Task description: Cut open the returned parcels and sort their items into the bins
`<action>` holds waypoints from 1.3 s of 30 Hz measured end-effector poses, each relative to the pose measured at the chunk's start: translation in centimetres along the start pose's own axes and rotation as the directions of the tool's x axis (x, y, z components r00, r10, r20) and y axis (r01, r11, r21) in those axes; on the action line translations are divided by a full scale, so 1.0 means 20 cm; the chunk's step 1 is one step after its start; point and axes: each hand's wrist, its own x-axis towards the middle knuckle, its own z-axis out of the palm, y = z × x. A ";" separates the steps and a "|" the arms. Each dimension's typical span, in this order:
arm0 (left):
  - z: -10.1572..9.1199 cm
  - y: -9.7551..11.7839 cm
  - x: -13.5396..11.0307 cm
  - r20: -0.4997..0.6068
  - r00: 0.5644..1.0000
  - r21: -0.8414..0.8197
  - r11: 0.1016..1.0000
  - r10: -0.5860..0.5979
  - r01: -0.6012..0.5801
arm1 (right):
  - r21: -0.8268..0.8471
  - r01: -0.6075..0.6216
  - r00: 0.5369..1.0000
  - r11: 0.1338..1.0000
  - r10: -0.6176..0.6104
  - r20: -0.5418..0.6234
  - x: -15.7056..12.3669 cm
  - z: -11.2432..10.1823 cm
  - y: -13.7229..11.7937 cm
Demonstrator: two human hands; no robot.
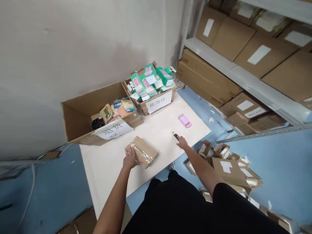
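Note:
On the white table lies a small brown cardboard box (143, 151) with shiny clear tape across its top. My left hand (130, 158) grips its left end, with the fingers on the top and the thumb along the near side. To the right of the box, my right hand (182, 143) is closed around a yellow-and-black utility knife (175, 135). The knife points away from me to the upper left, apart from the box. Whether its blade is out is too small to tell.
Two open cartons, one with mixed packets (107, 113) and one with green-and-pink boxes (146, 84), stand along the table's (165, 123) far side. A blurred pink item (185, 121) lies at right. Shelves hold cartons (234, 37); empty boxes (229, 167) litter the floor.

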 end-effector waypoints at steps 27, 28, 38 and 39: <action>0.08 0.04 -0.02 -0.037 0.999 -0.244 0.970 0.005 -0.014 | -0.017 0.634 0.773 0.773 -0.633 0.034 -0.29 0.12 -1.39; 0.09 0.03 -0.02 -0.045 0.999 -0.250 0.968 0.011 -0.022 | -0.032 0.632 0.775 0.774 -0.631 0.031 -0.29 0.12 -1.38; 0.11 0.05 0.01 -0.062 0.998 -0.304 0.952 0.017 -0.035 | -0.109 0.573 0.820 0.813 -0.565 0.092 -0.34 0.13 -1.40; 0.11 0.05 0.01 -0.060 0.998 -0.303 0.953 0.011 -0.028 | -0.116 0.560 0.828 0.820 -0.549 0.112 -0.35 0.12 -1.41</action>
